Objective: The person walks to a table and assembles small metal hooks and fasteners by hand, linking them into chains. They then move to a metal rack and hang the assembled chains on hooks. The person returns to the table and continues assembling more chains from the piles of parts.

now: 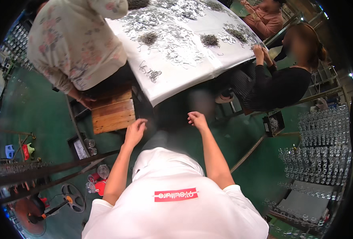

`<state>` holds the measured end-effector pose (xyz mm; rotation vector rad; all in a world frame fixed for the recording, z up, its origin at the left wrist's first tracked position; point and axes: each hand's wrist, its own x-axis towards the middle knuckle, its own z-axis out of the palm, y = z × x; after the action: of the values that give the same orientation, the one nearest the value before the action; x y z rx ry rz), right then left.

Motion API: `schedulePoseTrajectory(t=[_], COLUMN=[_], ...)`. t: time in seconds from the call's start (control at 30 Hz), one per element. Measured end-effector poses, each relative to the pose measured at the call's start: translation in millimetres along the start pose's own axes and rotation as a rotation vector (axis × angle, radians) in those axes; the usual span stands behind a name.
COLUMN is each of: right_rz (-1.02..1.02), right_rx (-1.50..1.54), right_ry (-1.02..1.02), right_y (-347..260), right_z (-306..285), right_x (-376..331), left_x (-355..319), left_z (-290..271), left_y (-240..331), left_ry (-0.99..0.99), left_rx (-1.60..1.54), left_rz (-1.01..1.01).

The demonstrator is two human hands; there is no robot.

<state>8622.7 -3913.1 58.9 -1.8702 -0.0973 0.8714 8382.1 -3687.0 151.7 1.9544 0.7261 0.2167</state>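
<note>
Table (176, 89) under white sheet, standing ahead, well apart from both hands, carrying heaps of small metal pieces (172, 40). Two seated people (280, 85) working at its sides.

Wooden stool (112, 111) sitting just beside the near corner, lower left.

Left hand (136, 131) hovering close to the stool's edge, fingers spread loosely, gripping nothing. Right hand (197, 119) hanging below the sheet's drooping edge, fingers curling under; cannot tell whether holding anything.

Loose cluster of pieces (152, 73) lying near the sheet's near corner.

Red and clear cups (98, 177) standing on the floor under the left arm.

Risks, judging from here: snagging the hanging sheet, probably sliding the cluster off the corner; bumping the stool into the neighbour; kicking the cups over while stepping closer.
</note>
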Motion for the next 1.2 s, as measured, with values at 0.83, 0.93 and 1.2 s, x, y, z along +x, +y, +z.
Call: schedulePoseTrajectory(t=[0.83, 0.93, 1.2], right_rz=[-0.094, -0.209, -0.484], right_rx=[-0.963, -0.878, -0.286], right_ry=[0.156, 0.075, -0.069], right_y=[-231, -225, -208], right_z=[-140, -150, -185], right_x=[321, 325, 326], left_x=[331, 377, 436], left_z=[200, 222, 257], left_y=[161, 165, 152], left_ry=[0.190, 0.300, 0.297], left_rx=[0.112, 0.230, 0.646], left_rz=[0.042, 0.170, 0.389])
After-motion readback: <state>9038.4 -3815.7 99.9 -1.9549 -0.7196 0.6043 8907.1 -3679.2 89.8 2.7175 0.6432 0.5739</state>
